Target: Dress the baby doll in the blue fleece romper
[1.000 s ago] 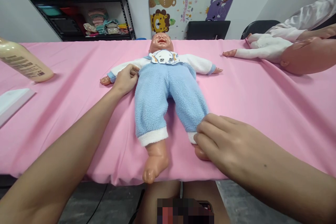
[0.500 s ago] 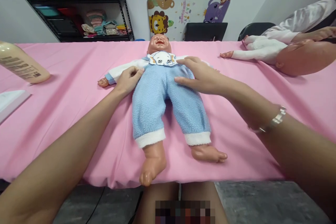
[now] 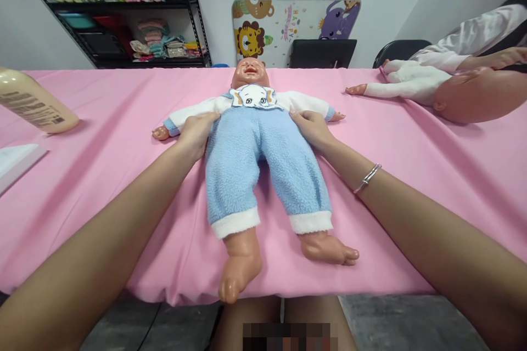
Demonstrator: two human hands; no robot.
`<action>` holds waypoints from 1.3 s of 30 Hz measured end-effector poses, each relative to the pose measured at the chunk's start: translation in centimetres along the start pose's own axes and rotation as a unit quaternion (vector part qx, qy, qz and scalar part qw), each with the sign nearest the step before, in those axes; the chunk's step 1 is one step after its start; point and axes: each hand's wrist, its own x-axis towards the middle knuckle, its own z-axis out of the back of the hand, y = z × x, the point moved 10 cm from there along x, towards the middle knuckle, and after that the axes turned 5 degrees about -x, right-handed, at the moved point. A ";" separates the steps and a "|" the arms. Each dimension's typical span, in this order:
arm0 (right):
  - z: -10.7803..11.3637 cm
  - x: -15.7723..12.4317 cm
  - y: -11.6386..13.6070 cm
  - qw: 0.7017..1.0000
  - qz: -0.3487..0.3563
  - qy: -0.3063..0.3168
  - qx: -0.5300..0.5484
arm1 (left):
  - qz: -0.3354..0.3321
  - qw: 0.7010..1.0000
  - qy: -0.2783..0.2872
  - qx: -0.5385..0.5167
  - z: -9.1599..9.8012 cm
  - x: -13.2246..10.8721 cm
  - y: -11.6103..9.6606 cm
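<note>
A baby doll (image 3: 250, 74) lies on its back, head away from me, in a white top with an elephant-face bib (image 3: 254, 97) and fluffy blue trousers (image 3: 234, 175) with white cuffs. At the left side of its waist, my left hand (image 3: 198, 130) is closed on the trousers, its fingertips partly hidden. On the right side of the waist, my right hand (image 3: 313, 127) grips the trousers' edge between thumb and fingers. Both of the doll's arms are stretched out sideways, and its bare feet point toward me.
A pink-covered table (image 3: 123, 175) bears a beige bottle (image 3: 35, 101) and a white object (image 3: 18, 162) at the left. Another doll (image 3: 477, 96) lies at the right beside a person's hand (image 3: 500, 58). Behind stand a shelf (image 3: 123, 5) and a black chair (image 3: 401, 49).
My right hand has moved from the front of the doll's waist outward and down to its right side, closing on the trousers. My left hand has shifted slightly and stays at the waist.
</note>
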 end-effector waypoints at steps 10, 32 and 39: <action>-0.2 0.2 -0.3 0.993 -0.004 0.043 0.106 | 0.010 0.999 0.045 0.018 0.4 0.7 0.2; 0.5 1.3 1.1 0.996 0.029 0.028 0.085 | -0.148 0.977 0.073 0.138 0.4 1.0 -2.1; -0.3 1.5 -0.7 0.986 0.032 0.137 0.092 | -0.225 0.967 0.037 0.117 -0.1 0.2 -3.7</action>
